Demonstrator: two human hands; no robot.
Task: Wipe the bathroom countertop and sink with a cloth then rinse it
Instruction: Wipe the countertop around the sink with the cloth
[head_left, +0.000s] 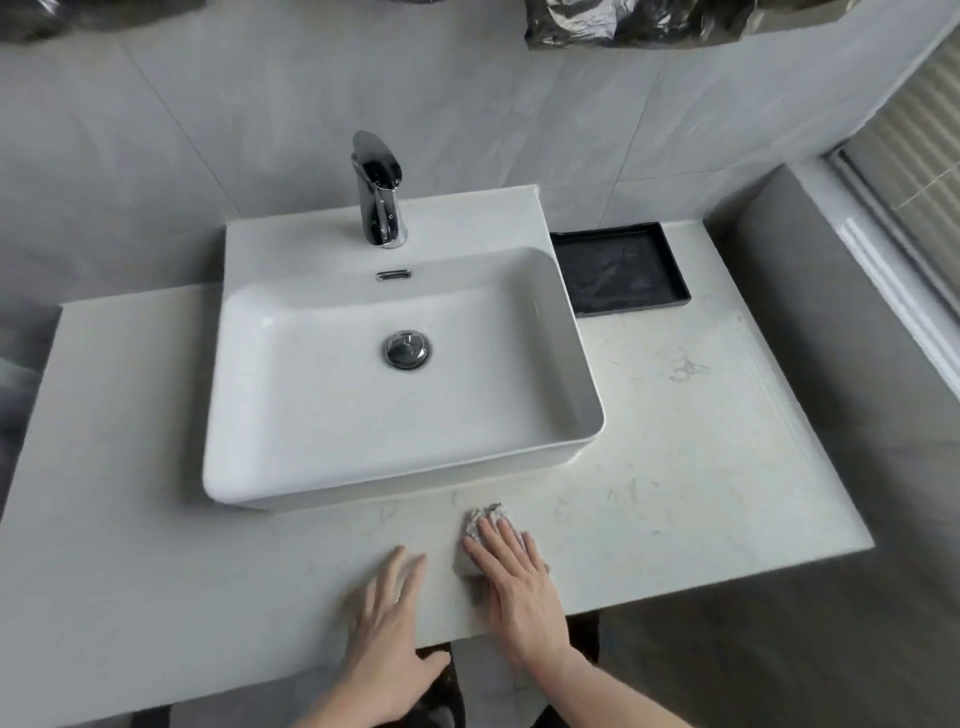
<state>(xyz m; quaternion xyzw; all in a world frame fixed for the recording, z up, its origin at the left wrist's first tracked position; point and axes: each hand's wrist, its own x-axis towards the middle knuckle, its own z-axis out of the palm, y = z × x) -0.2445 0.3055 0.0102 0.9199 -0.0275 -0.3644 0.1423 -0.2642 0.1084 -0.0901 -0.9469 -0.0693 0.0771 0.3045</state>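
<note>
Right hand (514, 582) covers cloth (480, 519) (seemingly crumpled).

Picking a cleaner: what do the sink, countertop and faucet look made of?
Sink: likely glazed ceramic, glossy white with soft reflections. Countertop: pale stone or a stone-look composite, faint grey veining, low sheen. Faucet: chromed metal, mirror-bright.

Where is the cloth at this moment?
In the head view, the cloth lies bunched on the countertop near its front edge, under the right hand, just in front of the sink.
</note>
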